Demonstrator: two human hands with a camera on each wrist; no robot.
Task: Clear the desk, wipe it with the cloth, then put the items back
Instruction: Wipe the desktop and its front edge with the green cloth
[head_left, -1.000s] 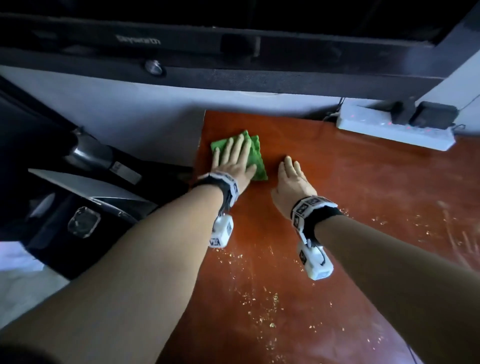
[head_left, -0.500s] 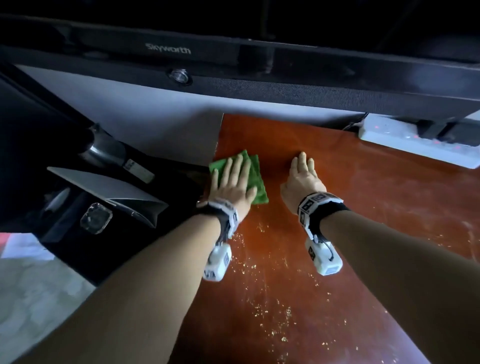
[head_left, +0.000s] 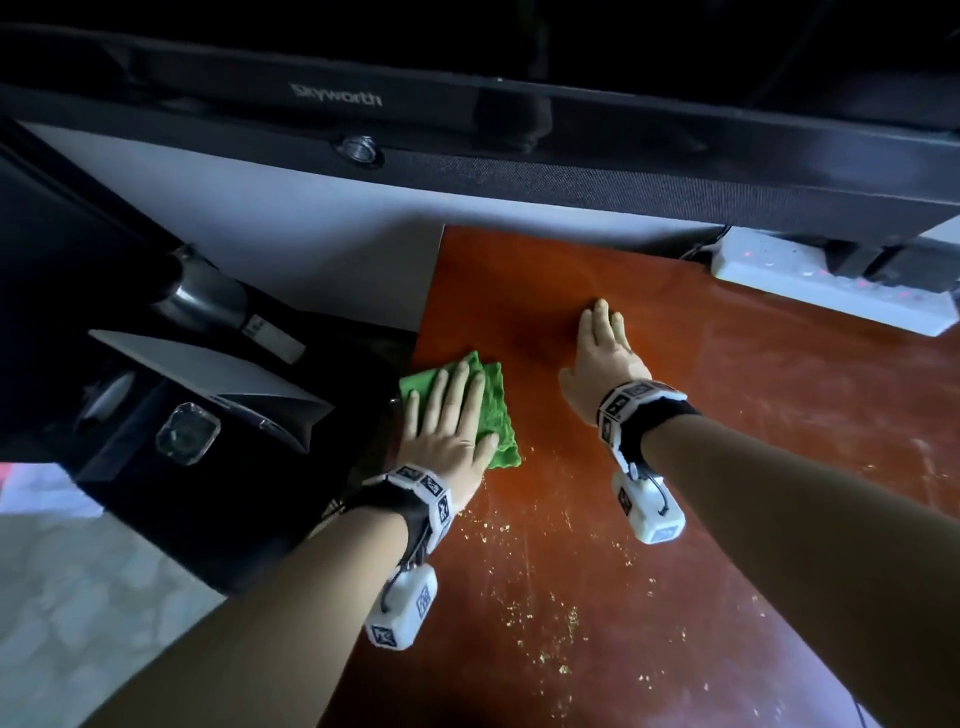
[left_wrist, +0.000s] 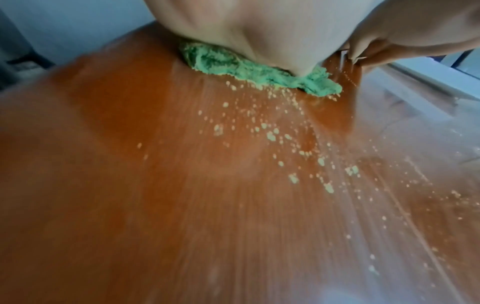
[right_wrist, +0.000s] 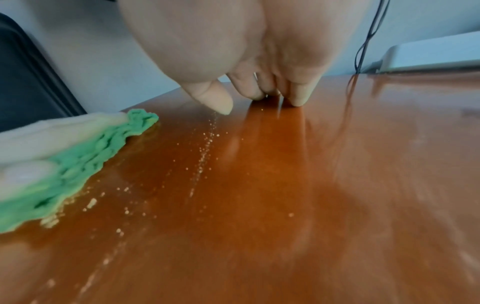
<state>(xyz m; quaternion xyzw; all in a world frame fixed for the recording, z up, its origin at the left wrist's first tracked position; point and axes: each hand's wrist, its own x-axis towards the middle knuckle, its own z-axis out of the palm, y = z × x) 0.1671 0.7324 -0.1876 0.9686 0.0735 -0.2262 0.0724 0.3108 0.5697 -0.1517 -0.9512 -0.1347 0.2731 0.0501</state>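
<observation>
A folded green cloth (head_left: 496, 410) lies near the left edge of the reddish-brown desk (head_left: 675, 467). My left hand (head_left: 447, 415) presses flat on the cloth with straight, spread fingers. In the left wrist view the cloth (left_wrist: 233, 63) bunches under my palm, with yellow crumbs (left_wrist: 272, 135) strewn in front of it. My right hand (head_left: 602, 353) rests flat on the bare desk to the right of the cloth, holding nothing. In the right wrist view its fingertips (right_wrist: 298, 98) touch the wood, and the cloth (right_wrist: 78, 164) lies at the left.
A white power strip (head_left: 831, 291) with plugs lies at the desk's back right, a black cable (right_wrist: 363, 41) beside it. A black television (head_left: 467, 130) hangs above the back edge. Left of the desk stand dark equipment (head_left: 182, 415) and a grey panel. Crumbs (head_left: 545, 623) dot the near desk.
My left hand has dragged the cloth toward me along the desk's left edge. My right hand has stayed flat on the wood, now further back than the cloth.
</observation>
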